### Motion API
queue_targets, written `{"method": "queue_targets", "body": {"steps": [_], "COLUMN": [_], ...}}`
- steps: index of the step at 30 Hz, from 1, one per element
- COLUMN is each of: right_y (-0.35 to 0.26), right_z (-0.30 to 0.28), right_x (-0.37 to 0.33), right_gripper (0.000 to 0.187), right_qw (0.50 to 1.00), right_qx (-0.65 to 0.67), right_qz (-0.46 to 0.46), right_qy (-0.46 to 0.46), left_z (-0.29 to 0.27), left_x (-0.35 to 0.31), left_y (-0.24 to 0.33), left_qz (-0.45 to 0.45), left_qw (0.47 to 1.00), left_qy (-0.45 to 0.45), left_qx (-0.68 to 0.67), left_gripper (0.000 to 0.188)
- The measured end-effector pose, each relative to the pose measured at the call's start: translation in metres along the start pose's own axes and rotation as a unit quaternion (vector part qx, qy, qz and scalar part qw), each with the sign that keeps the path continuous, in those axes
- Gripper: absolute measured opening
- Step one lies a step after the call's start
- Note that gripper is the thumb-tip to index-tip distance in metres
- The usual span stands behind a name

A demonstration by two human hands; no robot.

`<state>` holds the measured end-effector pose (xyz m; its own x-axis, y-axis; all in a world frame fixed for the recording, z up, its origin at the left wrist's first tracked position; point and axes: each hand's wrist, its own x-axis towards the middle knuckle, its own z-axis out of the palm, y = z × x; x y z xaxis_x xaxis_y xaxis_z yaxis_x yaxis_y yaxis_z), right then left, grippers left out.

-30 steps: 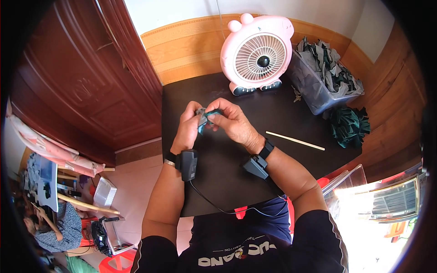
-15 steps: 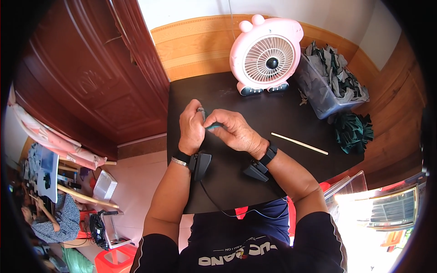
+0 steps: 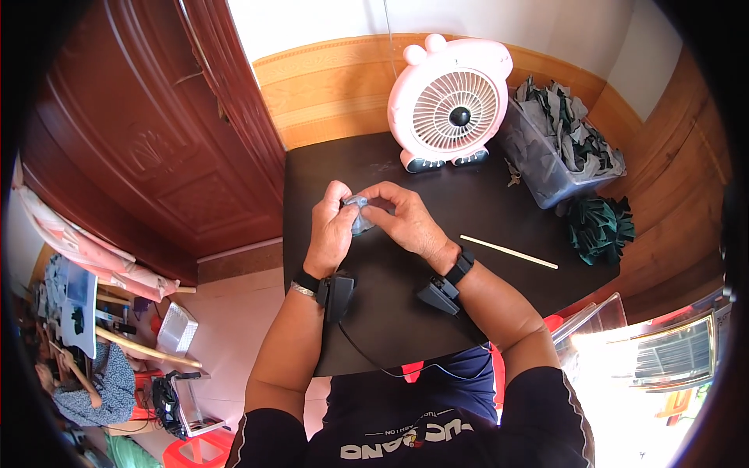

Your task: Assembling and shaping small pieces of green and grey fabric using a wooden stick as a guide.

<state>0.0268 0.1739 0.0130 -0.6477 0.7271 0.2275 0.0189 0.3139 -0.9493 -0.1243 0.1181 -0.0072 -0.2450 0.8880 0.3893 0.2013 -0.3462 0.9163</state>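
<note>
Above the dark table, my left hand [image 3: 329, 232] and my right hand [image 3: 402, 221] meet over a small, crumpled piece of grey and dark green fabric [image 3: 360, 224]. The left fingers are curled around its left side. From the right, my right thumb and forefinger pinch its upper edge. Much of the piece is hidden by the fingers, so its full shape cannot be made out. A thin pale stick [image 3: 509, 252] lies on the table, right of my right hand and apart from it.
A pink animal-shaped fan [image 3: 456, 105] stands at the back. On the right, a clear plastic bin [image 3: 546, 173] overflows with grey and green fabric pieces, with a dark green pleated bundle [image 3: 599, 228] nearer me. The dark table [image 3: 374, 304] borders a brown door [image 3: 156, 140]. Another person [image 3: 105, 382] sits far left.
The fabric piece has turned and more of its grey side shows between my hands. My right fingers have shifted up along its edge. The view has tilted slightly.
</note>
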Motion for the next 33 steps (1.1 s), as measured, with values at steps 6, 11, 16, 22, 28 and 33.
{"method": "queue_targets", "body": {"steps": [6, 11, 16, 22, 28, 33], "right_y": [-0.005, 0.003, 0.0, -0.001, 0.002, 0.006], "right_z": [-0.018, -0.019, -0.026, -0.024, -0.021, -0.024], "right_x": [0.005, 0.005, 0.006, 0.005, 0.007, 0.007], "right_gripper": [0.022, 0.021, 0.02, 0.02, 0.022, 0.02], "right_qw": [0.973, 0.97, 0.983, 0.993, 0.993, 0.99], "right_qx": [0.215, 0.223, 0.133, 0.036, 0.075, 0.089], "right_qz": [0.062, 0.06, 0.068, 0.054, 0.017, 0.028], "right_qy": [-0.058, -0.078, -0.111, -0.097, -0.085, -0.102], "left_z": [-0.002, 0.0, 0.001, 0.0, 0.001, 0.001], "left_x": [-0.002, -0.003, -0.003, -0.003, -0.003, -0.002], "left_y": [0.01, 0.006, 0.007, 0.001, 0.0, 0.002], "left_qz": [0.004, 0.047, 0.066, 0.047, 0.026, 0.036], "left_qw": [0.998, 0.996, 0.993, 0.994, 0.997, 0.995], "left_qy": [-0.05, -0.074, -0.086, -0.095, -0.072, -0.094], "left_qx": [-0.028, 0.013, 0.038, 0.034, -0.006, -0.028], "left_gripper": [0.008, 0.008, 0.008, 0.01, 0.012, 0.013]}}
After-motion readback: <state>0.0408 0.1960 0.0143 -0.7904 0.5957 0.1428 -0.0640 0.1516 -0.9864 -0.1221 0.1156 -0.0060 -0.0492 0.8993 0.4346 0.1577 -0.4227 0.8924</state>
